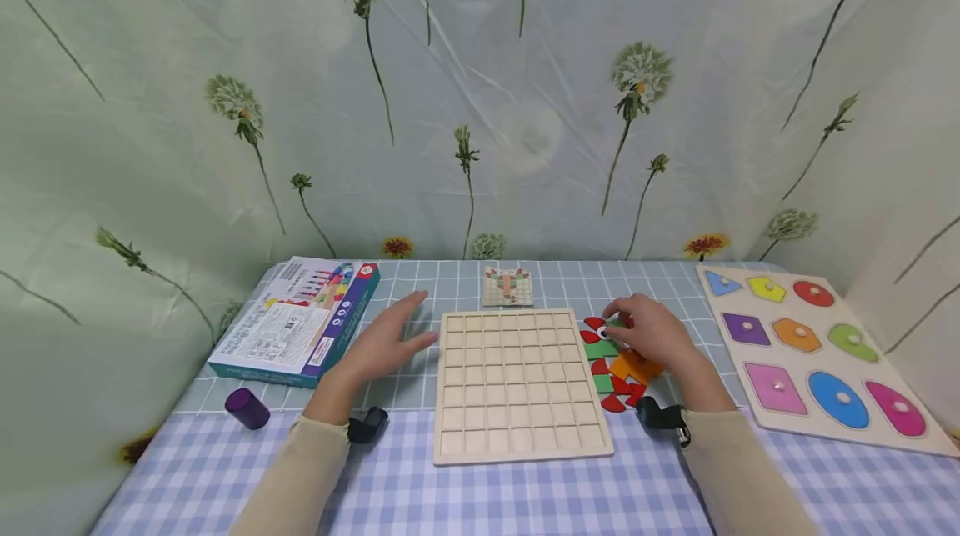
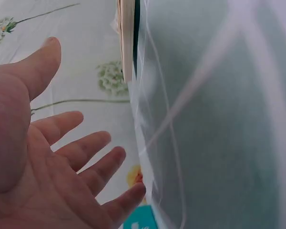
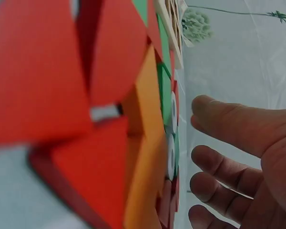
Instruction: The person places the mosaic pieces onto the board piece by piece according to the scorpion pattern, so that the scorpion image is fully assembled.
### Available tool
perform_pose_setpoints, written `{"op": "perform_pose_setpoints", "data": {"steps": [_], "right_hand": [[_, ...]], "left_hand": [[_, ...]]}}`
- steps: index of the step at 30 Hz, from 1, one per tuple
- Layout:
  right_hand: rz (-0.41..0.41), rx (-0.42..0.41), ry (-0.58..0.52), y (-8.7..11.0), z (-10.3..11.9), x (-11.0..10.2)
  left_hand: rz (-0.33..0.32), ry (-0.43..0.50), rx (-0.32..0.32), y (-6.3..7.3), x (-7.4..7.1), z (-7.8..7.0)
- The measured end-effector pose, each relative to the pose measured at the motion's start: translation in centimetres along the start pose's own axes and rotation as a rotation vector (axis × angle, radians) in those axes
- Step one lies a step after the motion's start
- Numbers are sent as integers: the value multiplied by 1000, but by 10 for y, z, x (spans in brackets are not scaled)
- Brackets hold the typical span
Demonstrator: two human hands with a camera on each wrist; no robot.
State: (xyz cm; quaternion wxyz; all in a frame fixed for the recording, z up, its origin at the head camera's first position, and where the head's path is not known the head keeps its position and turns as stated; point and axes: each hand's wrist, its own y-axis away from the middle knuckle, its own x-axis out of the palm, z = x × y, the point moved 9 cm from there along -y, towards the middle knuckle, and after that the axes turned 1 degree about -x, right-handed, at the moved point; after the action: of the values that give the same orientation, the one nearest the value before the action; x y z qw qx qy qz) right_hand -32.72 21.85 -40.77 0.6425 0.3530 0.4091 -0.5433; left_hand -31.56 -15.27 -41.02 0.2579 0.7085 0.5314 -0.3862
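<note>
A square wooden grid board (image 1: pixel 525 386) lies on the table between the two hands. Left of it, my left hand (image 1: pixel 386 340) is spread in the air with nothing in it; the left wrist view shows the fingers and palm apart from any object. To the right of the board lies a cluster of flat red, green and orange pieces (image 1: pixel 602 369), some with white round eye shapes. My right hand (image 1: pixel 648 328) is over the far end of this cluster, fingers loosely bent. In the right wrist view its fingertips (image 3: pixel 205 157) are close beside the pieces, and nothing shows between them.
A patterned card (image 1: pixel 507 287) lies behind the board. At the left are a game box (image 1: pixel 296 319) and a purple cylinder (image 1: pixel 247 408). A knobbed shape puzzle board (image 1: pixel 817 353) lies at the right. A flowered curtain (image 1: pixel 480 102) hangs behind the table.
</note>
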Motion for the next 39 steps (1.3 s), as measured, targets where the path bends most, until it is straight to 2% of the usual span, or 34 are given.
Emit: {"op": "perform_pose_setpoints", "data": {"steps": [5,11,19,24,32,39], "right_hand": [[25,28,-3,0,0,10],[16,52,-7,-1,-2,10],[31,73,-12,-2,0,11],[39,74,-6,-3,0,12],[20,70,-27,-3,-1,10],[9,50,-74,-2,1,11]], "left_hand": [[76,116,-43,0,15,0],[116,160,-11,-3,23,-4],[191,93,83,-1,32,-5],[219,74,117,1,35,-4],[266,68,131,3,34,-4],[295,40,99,5,38,-2]]}}
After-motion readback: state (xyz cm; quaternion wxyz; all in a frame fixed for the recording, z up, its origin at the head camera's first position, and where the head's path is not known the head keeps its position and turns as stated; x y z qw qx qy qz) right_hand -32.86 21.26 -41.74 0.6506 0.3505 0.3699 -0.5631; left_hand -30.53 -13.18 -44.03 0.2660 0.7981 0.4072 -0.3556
